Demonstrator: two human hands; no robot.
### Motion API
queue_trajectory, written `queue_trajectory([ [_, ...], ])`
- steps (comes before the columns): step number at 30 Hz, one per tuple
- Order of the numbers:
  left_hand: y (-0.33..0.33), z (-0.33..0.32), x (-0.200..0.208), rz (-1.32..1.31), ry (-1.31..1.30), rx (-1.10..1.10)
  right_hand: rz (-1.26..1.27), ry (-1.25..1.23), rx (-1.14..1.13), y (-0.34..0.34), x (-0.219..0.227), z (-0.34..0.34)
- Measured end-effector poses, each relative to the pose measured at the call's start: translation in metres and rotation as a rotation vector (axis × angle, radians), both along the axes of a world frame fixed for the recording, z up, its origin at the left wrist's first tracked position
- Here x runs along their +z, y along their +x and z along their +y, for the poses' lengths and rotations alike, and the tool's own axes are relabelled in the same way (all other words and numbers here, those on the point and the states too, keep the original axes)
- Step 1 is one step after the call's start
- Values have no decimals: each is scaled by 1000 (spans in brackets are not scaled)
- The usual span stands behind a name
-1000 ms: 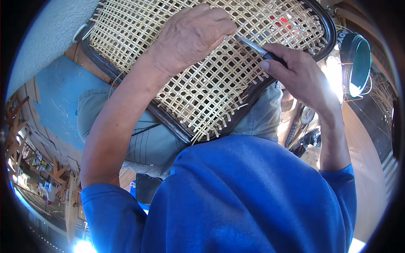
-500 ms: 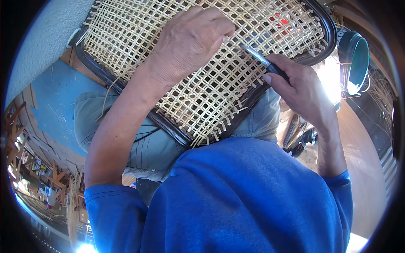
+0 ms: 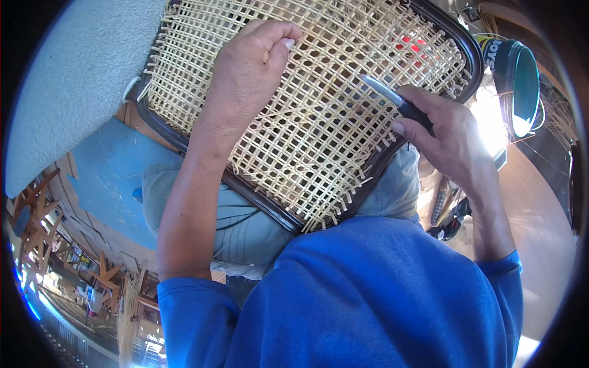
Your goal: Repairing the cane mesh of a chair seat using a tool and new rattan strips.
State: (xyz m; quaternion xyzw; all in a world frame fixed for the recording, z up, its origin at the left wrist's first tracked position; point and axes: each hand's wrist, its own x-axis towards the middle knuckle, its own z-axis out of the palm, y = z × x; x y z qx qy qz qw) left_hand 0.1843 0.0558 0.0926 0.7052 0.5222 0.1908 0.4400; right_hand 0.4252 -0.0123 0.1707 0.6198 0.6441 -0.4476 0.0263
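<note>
A woven cane panel (image 3: 313, 147) in a dark wooden frame (image 3: 261, 202) rests tilted across my lap, with cut strand ends sticking up along its near and right edges. Above the weave, toward its far left part, my left hand (image 3: 248, 76) is closed, thumb pressed against the curled fingers; whatever they may grip is hidden. My right hand (image 3: 445, 135) wraps the black handle of a knife (image 3: 383, 91) over the panel's right side. Its silver blade points up and left toward the middle of the weave.
At the far right a dark green bucket (image 3: 514, 86) lies tipped beside a curved wooden surface (image 3: 537, 227). A blue sheet (image 3: 119, 178) covers part of the left side, next to a pale textured surface (image 3: 80, 92). Wooden pieces (image 3: 107, 276) stand lower left.
My left hand has moved left, away from the knife tip. The knife and my right hand shift slightly right and down in view. The loose strand by my left forearm no longer shows.
</note>
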Motion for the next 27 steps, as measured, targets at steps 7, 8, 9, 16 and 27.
queue_trajectory([
  [7,-10,4,-4,156,199,-170,1,119,59,-12,-10,11],
  [8,-11,3,-4,143,229,-197,7,119,59,-16,-10,12],
  [9,-12,3,-3,166,232,-208,13,117,74,-18,-9,14],
  [16,-19,-8,-5,198,188,-343,42,-26,127,-35,-11,9],
  [27,-21,-24,-25,57,287,-317,-49,-63,158,-58,-20,10],
])
